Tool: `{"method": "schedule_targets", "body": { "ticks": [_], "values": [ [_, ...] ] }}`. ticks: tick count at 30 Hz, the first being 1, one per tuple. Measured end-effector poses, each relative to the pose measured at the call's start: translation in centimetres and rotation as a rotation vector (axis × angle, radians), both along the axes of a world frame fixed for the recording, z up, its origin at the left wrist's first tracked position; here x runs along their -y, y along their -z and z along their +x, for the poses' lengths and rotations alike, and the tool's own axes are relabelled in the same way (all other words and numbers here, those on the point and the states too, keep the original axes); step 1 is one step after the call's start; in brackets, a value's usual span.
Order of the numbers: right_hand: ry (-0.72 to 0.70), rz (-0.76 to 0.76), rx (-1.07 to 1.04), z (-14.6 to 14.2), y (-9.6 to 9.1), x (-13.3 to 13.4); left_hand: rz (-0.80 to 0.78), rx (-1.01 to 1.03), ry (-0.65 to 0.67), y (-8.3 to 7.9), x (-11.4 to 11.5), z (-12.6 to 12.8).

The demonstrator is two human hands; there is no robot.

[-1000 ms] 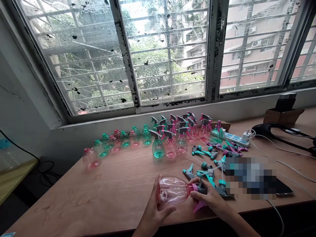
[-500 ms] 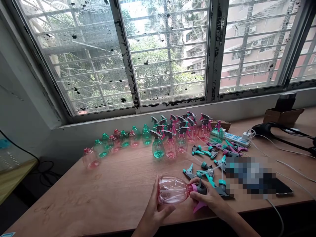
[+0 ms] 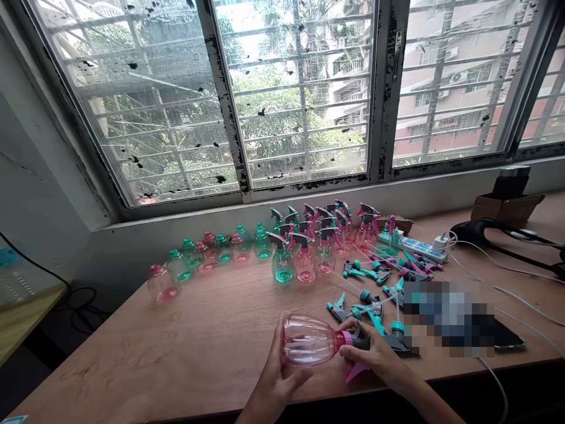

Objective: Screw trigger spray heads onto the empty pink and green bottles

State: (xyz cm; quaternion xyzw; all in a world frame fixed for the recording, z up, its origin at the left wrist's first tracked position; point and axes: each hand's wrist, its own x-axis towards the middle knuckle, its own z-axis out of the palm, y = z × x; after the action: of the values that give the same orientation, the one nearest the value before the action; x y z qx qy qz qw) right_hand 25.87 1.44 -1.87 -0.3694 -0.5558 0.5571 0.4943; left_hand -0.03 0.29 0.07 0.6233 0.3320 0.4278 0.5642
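A clear pink bottle lies on its side in the air above the table's front edge, its neck pointing right. My left hand is wrapped around the bottle's base, with the thumb below it. At the neck, my right hand grips the grey and pink trigger spray head, which is seated on the bottle's mouth. Part of the spray head is hidden by my right fingers, and its pink trigger shows beneath them. Just beyond my right hand lie loose teal and grey spray heads.
Pink and green bottles with spray heads stand grouped by the wall. Several open-necked bottles form a row at the left. A power strip, loose cables, a blurred-out phone and a cardboard box are on the right.
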Motion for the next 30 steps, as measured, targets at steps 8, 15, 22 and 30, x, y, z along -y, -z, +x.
{"method": "schedule_targets", "body": {
  "ticks": [8,15,22,30],
  "values": [
    [-0.01,-0.041,-0.045,-0.2,-0.7,0.1,0.121,-0.115,-0.093,1.5,-0.7,-0.5],
    [0.029,0.019,0.044,0.0,-0.5,0.2,0.101,-0.063,-0.068,1.3,-0.7,-0.5],
    [-0.021,-0.05,-0.061,-0.4,-0.7,0.1,0.146,-0.109,-0.092,2.0,-1.1,-0.5],
    [0.062,0.071,0.113,0.3,-0.1,0.0,0.063,-0.044,-0.076,1.1,-0.5,-0.2]
  ]
}}
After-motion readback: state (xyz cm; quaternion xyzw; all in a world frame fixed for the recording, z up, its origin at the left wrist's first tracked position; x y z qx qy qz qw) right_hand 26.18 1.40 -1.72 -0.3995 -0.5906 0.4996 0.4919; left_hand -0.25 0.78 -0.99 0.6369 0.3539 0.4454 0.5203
